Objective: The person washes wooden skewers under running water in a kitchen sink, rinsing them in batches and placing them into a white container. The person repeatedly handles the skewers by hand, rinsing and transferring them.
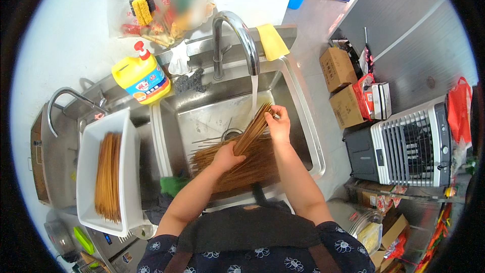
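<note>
Both hands grip one bundle of thin brown sticks (253, 133), slanted over the stainless steel sink basin (204, 117). My left hand (226, 157) is closed around its lower part, while my right hand (278, 121) pinches it near the upper end. Water (254, 93) runs from the curved chrome faucet (237, 26) down beside the bundle's upper end. Below my hands, a large pile of similar sticks (242, 174) lies in the basin, partly hidden by my forearms. A drain fitting (232, 133) shows just behind the pile.
At left, a white plastic tub (130, 182) holds more sticks (108, 178). A yellow detergent jug (146, 77) with a red pump, white gloves (179, 58) and a yellow cloth (272, 41) rest along the sink's back. Cardboard boxes (337, 70) and an air cooler (409, 144) stand right.
</note>
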Motion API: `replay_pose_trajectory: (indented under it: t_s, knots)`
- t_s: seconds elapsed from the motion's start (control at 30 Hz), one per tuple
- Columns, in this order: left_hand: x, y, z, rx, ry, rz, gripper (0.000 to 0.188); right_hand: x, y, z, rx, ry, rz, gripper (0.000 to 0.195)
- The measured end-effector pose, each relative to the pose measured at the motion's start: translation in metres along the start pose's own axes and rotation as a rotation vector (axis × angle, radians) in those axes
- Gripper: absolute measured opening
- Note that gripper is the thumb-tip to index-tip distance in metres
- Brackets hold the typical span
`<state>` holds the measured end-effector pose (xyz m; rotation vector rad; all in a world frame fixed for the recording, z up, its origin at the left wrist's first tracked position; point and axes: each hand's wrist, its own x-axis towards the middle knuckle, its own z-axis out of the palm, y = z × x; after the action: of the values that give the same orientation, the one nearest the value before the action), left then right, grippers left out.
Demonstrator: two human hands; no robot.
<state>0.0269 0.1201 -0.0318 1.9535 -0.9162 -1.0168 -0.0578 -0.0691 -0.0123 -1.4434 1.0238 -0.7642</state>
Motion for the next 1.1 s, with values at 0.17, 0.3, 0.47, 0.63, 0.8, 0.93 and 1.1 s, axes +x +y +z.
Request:
replay_pose_trajectory:
  t_s: [0.17,0.3,0.47,0.63,0.8,0.93,1.1]
  knots:
    - [-0.008,0.026,-0.002,0.167,0.062,-0.047,0.049,0.019,0.012,-0.015,-0.111,-0.056,0.023,0.026]
    - [-0.013,0.015,-0.003,0.167,0.09,-0.029,0.051,0.007,-0.035,-0.011,0.08,-0.193,0.208,0.023]
    - [-0.015,0.018,-0.003,0.177,0.116,-0.043,0.051,0.007,-0.046,-0.018,0.029,-0.266,0.22,0.02]
    - [-0.014,0.005,0.001,0.146,0.11,-0.037,0.052,0.013,-0.038,-0.018,-0.008,-0.312,0.105,0.017]
    - [-0.019,0.011,-0.004,0.13,0.096,-0.076,0.053,0.009,-0.049,-0.019,-0.417,-0.246,-0.309,0.019]
    - [-0.019,0.006,-0.004,0.115,0.097,-0.056,0.053,0.012,-0.056,-0.025,-0.614,-0.245,-0.466,0.021]
    - [-0.02,0.012,-0.003,0.146,0.129,-0.059,0.05,0.011,-0.063,-0.018,-0.561,-0.264,-0.244,0.02]
